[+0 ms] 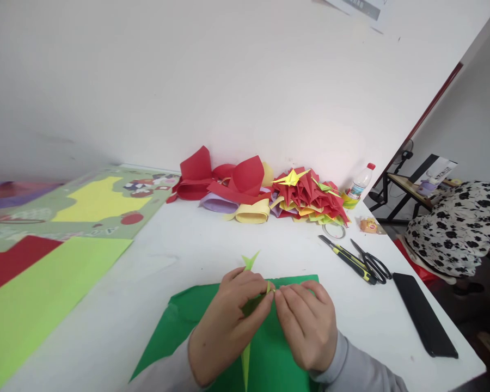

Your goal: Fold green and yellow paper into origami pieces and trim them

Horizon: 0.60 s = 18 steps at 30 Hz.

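Over the green paper sheet my two hands meet, fingertips almost together. My left hand is closed around a folded light-green paper piece, whose forked end sticks out above the fingers and a long thin point hangs below them. My right hand pinches at a small tip of that same piece, by the left thumb and forefinger. Most of the folded paper is hidden behind my left hand.
Folded paper stars and curled red paper line the wall. At right lie a tape ring, cutter, scissors, black case and bottle. Light-green sheets lie left. A person in patterned clothing is beyond.
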### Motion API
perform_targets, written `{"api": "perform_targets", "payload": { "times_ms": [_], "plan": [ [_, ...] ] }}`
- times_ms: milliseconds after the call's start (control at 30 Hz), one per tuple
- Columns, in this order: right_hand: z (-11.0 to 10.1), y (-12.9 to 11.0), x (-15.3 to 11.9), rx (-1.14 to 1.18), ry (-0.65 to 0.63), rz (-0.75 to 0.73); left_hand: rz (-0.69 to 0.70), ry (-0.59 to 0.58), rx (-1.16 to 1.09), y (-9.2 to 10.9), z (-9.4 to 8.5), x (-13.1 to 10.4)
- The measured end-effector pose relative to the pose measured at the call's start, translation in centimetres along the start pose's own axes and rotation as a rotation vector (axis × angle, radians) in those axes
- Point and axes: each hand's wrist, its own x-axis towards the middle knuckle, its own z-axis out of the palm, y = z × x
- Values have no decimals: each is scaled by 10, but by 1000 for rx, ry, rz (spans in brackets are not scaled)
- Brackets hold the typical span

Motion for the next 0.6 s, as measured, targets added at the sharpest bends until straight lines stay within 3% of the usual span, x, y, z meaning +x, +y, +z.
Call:
{"api": "perform_targets", "payload": {
  "times_ms": [600],
  "plan": [
    [6,-4,-5,31,-2,70,-6,-10,-30,0,-2,0]
  ]
}}
